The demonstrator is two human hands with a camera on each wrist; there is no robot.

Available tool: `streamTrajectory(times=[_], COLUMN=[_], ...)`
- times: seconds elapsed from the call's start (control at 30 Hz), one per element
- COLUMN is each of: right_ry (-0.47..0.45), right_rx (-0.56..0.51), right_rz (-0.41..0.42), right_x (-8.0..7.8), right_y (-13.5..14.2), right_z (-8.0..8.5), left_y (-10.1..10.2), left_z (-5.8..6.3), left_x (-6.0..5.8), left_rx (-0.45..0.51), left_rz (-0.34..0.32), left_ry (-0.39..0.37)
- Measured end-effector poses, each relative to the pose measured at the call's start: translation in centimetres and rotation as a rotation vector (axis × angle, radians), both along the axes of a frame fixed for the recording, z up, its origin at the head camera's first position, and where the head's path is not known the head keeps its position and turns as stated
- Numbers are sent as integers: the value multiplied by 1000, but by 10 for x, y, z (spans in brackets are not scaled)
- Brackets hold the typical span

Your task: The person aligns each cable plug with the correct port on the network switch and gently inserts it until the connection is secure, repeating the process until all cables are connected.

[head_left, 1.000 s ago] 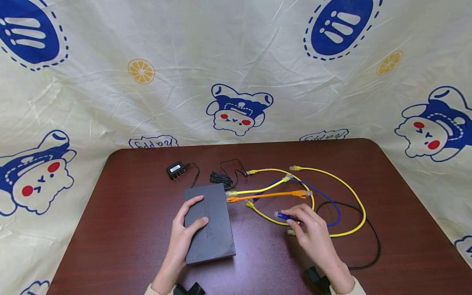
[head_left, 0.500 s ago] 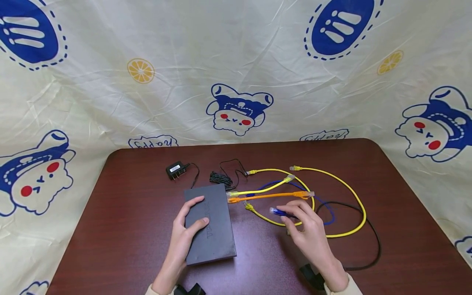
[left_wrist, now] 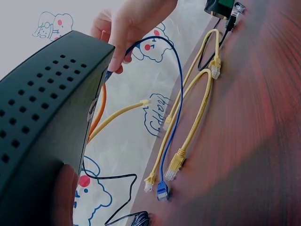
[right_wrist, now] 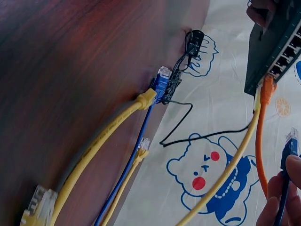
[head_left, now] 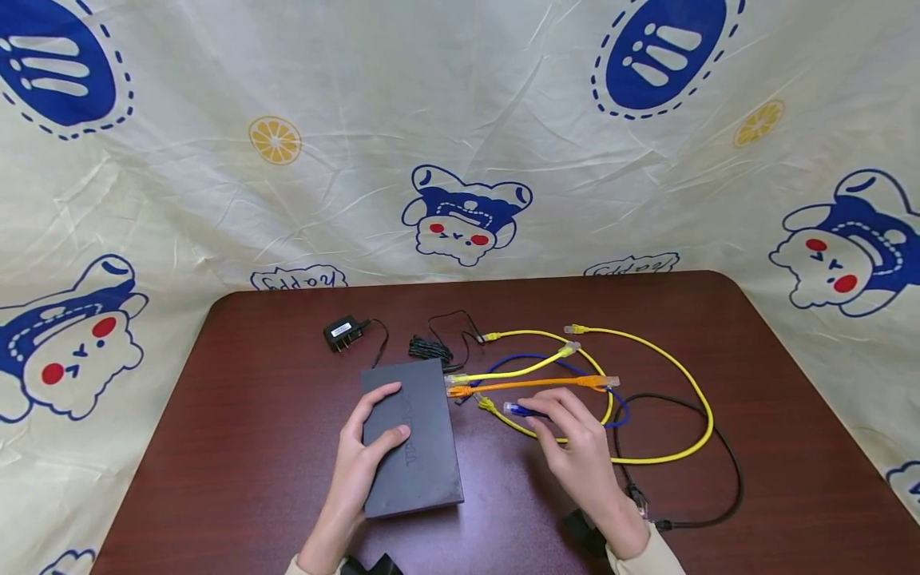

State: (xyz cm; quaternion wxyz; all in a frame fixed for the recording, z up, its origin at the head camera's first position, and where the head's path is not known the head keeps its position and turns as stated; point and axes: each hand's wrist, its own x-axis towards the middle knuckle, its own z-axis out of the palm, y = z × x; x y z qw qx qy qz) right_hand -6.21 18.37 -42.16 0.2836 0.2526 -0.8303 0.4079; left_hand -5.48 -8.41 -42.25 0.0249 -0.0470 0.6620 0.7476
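My left hand [head_left: 355, 451] grips a flat dark grey network switch [head_left: 427, 439], thumb and a finger on its top face, and tilts it above the table. In the right wrist view its row of ports [right_wrist: 288, 52] shows. An orange Ethernet cable [head_left: 532, 385] and a short yellow Ethernet cable [head_left: 513, 372] are plugged into neighbouring ports. Just right of the switch, my right hand [head_left: 582, 455] pinches one end of a blue Ethernet cable [right_wrist: 289, 149], its clear plug pointing out, apart from the ports. The blue cable's other plug [left_wrist: 162, 190] lies on the table.
Loose yellow Ethernet cables [head_left: 693, 375] and a black cable [head_left: 739, 479] curve over the brown table [head_left: 244, 447] at right. A black power adapter [head_left: 343, 332] and bundled thin cord [head_left: 430, 348] lie behind the switch. A printed curtain [head_left: 345, 208] hangs beyond.
My right hand has moved left toward the switch, carrying the blue cable's plug. The blue loop has drawn left with it, and more of the black cable shows. The left hand stays nearly still.
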Motion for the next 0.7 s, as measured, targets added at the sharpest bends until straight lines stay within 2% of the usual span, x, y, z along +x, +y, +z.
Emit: streamTrajectory(times=[0.17,0.37,0.7], right_ry=[10,11,103], right_rx=[12,66,61], right_rz=[18,77,117], right_x=[-3,-4,-13], right_y=[-7,-17,-31], right_z=[-2,-2,-3], left_y=[0,-1,-3], left_z=[1,2,4], left_x=[1,0,1], left_rx=[-2,-6,-10], left_rz=[-2,-6,-33], left_ry=[-1,7,31])
